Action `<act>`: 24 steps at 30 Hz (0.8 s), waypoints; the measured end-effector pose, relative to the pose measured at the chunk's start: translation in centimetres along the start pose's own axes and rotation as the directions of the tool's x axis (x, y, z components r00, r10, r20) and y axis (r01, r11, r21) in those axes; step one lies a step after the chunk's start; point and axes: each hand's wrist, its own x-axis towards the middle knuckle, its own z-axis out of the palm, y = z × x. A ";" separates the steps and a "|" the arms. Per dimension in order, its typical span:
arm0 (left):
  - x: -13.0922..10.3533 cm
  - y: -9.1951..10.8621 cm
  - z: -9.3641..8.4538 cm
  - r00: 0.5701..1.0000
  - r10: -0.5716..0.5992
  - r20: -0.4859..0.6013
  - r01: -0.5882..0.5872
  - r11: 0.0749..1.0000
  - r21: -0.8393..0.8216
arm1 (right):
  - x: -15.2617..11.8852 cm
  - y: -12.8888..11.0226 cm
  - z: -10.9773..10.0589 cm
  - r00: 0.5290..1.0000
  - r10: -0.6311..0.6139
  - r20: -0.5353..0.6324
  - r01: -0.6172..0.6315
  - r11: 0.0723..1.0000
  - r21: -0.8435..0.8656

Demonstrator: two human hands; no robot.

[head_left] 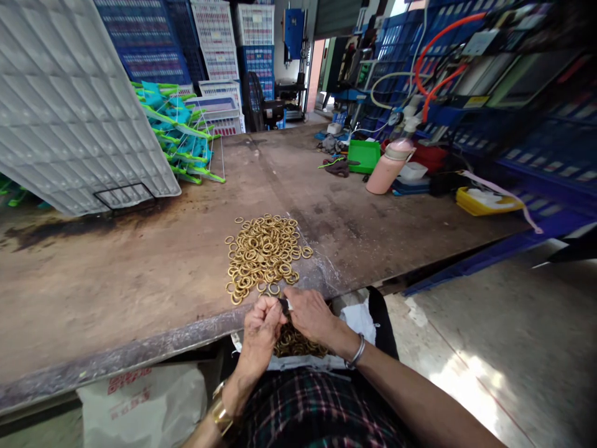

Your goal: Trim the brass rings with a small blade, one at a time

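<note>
A loose pile of brass-coloured rings (263,249) lies on the brown worktop near its front edge. Just in front of the pile, my left hand (262,323) has its fingers closed in a pinch; what is between them is too small to name. My right hand (310,314) meets it from the right, fingers wrapped round a small dark and white item (284,305) that I cannot make out. Beneath both hands, more rings (298,341), darker in tone, fill a cloth-lined holder at my lap.
The worktop (140,267) carries a grey ribbed panel (84,112) and green-and-blue pieces (180,130) at left. Toward the back right stand a green tray (364,156), a pink bottle (388,169) and a yellow tray (487,202). A white sack (144,404) sits below the front edge.
</note>
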 end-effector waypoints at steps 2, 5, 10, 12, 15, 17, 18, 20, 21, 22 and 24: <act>-0.7 0.3 0.0 0.999 -0.011 0.035 0.011 1.000 -0.005 | 0.1 0.3 -0.2 1.000 0.019 -0.020 -0.020 1.000 -0.014; -1.8 0.8 0.2 0.990 -0.037 0.136 0.039 0.999 -0.010 | 0.5 1.8 -0.7 0.992 0.107 -0.074 -0.110 0.993 -0.042; -1.6 0.3 0.6 0.962 -0.143 0.231 0.207 0.936 -0.284 | 2.5 5.8 -1.7 0.930 0.252 -0.267 -0.262 0.965 -0.001; -1.0 -0.1 0.6 0.960 -0.191 0.206 0.254 0.901 -0.350 | 3.6 7.0 -1.9 0.898 0.292 -0.330 -0.299 0.954 0.028; -0.5 -0.4 0.7 0.960 -0.236 0.151 0.278 0.875 -0.398 | 5.0 8.0 -1.9 0.892 0.289 -0.348 -0.296 0.955 0.033; -0.5 -0.4 0.6 0.957 -0.254 0.139 0.289 0.860 -0.421 | 5.6 8.2 -1.9 0.905 0.274 -0.325 -0.286 0.958 0.011; -0.5 -0.5 0.5 0.955 -0.264 0.136 0.297 0.851 -0.434 | 5.8 8.2 -1.9 0.910 0.275 -0.311 -0.290 0.957 -0.002; -0.3 -0.8 0.2 0.947 -0.291 0.136 0.321 0.829 -0.458 | 5.9 8.2 -1.8 0.912 0.290 -0.291 -0.310 0.951 -0.023; -0.1 -1.1 0.1 0.938 -0.315 0.142 0.344 0.818 -0.460 | 5.9 8.2 -1.7 0.909 0.302 -0.287 -0.322 0.946 -0.026; 0.2 -1.6 -0.1 0.932 -0.328 0.157 0.363 0.811 -0.459 | 5.9 8.3 -1.6 0.909 0.304 -0.286 -0.324 0.946 -0.026; 1.0 -2.5 -0.5 0.915 -0.354 0.195 0.403 0.823 -0.400 | 5.9 8.4 -1.4 0.906 0.290 -0.308 -0.311 0.950 -0.020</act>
